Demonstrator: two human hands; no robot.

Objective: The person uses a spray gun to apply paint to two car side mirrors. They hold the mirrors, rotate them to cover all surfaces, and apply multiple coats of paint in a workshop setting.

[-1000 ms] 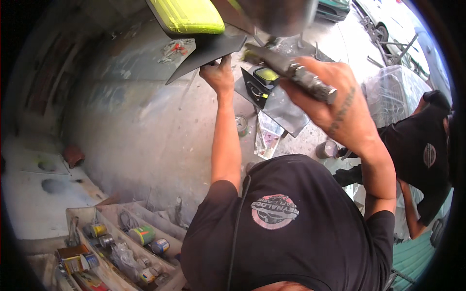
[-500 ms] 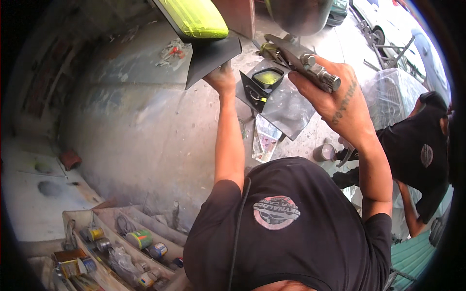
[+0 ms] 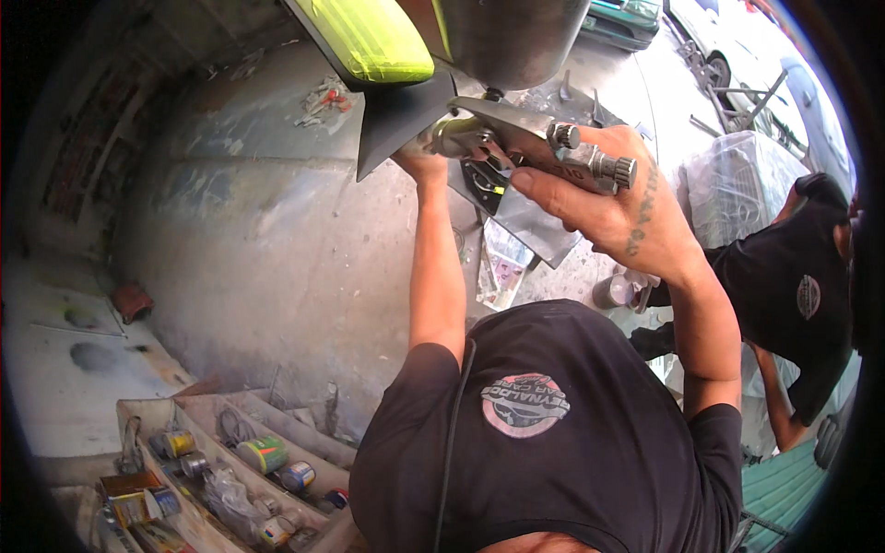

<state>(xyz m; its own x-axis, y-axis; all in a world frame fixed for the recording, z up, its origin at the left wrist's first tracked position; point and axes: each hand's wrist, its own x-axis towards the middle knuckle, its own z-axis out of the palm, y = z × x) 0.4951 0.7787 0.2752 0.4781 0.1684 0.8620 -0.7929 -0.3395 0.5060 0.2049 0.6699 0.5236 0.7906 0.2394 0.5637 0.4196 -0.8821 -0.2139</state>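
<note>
My left hand (image 3: 426, 166) holds up a car side mirror (image 3: 376, 46) by its black base, and the fingers are partly hidden behind it. The mirror's housing is bright yellow-green and glossy. My right hand (image 3: 631, 207) is wrapped round a metal spray gun (image 3: 530, 143), with the thumb along its near side. Its large dark cup (image 3: 507, 41) rises above the gun body. The gun's front end points left, close to the mirror's base. Beneath the gun, a second side mirror (image 3: 481, 184) rests on a grey sheet (image 3: 548, 240), mostly covered from view.
At right a person (image 3: 784, 286) in a black shirt bends beside a plastic-wrapped object (image 3: 742, 180). A small cup (image 3: 612, 291) and printed papers (image 3: 504, 269) lie low in the middle. Wooden compartments (image 3: 198, 461) at lower left hold several cans. Cars (image 3: 622, 23) stand beyond.
My right hand has brought the spray gun left, so it now overlaps the mirror's base and covers much of the second mirror. My left hand keeps the held mirror nearly in place.
</note>
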